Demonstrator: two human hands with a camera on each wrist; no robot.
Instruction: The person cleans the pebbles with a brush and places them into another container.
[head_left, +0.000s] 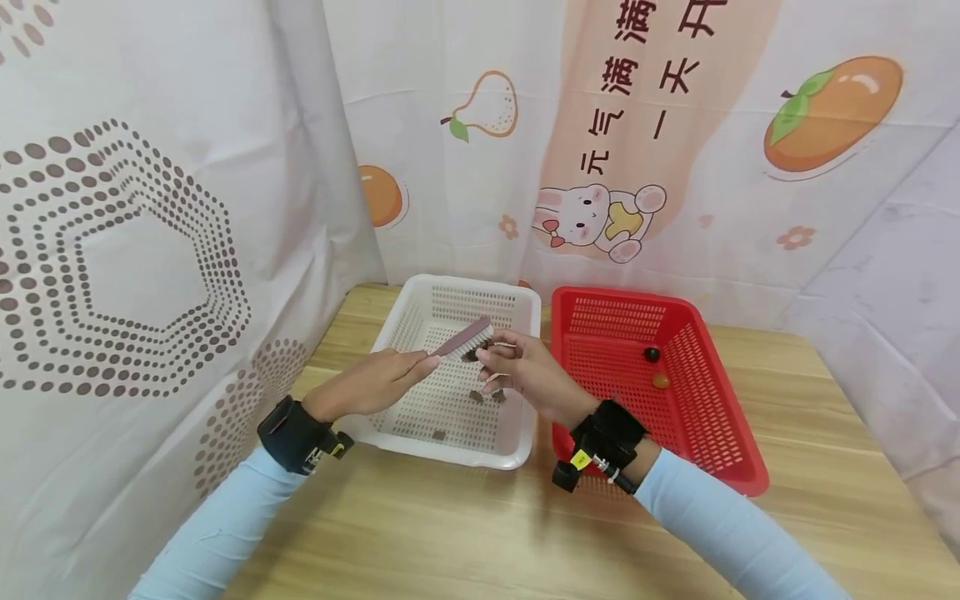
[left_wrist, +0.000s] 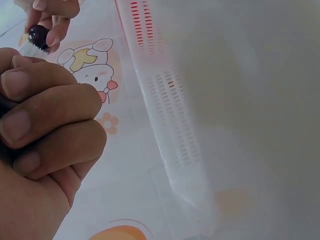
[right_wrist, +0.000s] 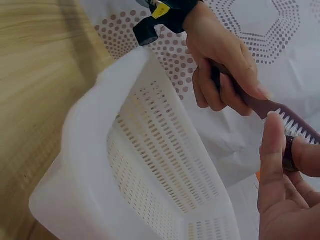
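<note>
Starting at the far left with a white curtain [head_left: 142,250] printed with hexagons of brown dots, then coming to a pale blue sleeve [head_left: 217,525] and a black wrist camera [head_left: 288,435]. Gripping a mauve brush [head_left: 457,340] by the handle with the left hand [head_left: 371,383], with fingers curled round it and thumb laid along it toward the head. Slanting up to the right above a white slotted basket [head_left: 472,284] set on a wood-grain desk [head_left: 420,533], with white bristles turned toward the right hand [head_left: 528,375]. Scattered across the basket floor, with small brown pieces [head_left: 476,397] too tiny to identify. Pinching a glossy dark round piece [left_wrist: 38,37] between right thumb and fingers, up against the bristles and over the right part of the white basket. Looking purple-black in the left wrist view, but too covered by fingers to name more closely. Passing just beside, to a red slotted basket [head_left: 716,367], with a black ball [head_left: 652,354] and an amber round piece [head_left: 660,381] lying near each other toward its right wall. Crossing over its near left corner with the right wrist, strapped into a second black camera [head_left: 611,433] above another pale blue sleeve [head_left: 735,517]. Hung behind both baskets with a pale cloth [head_left: 442,50], printed with fruit, Chinese characters and a rabbit [head_left: 588,218].
</note>
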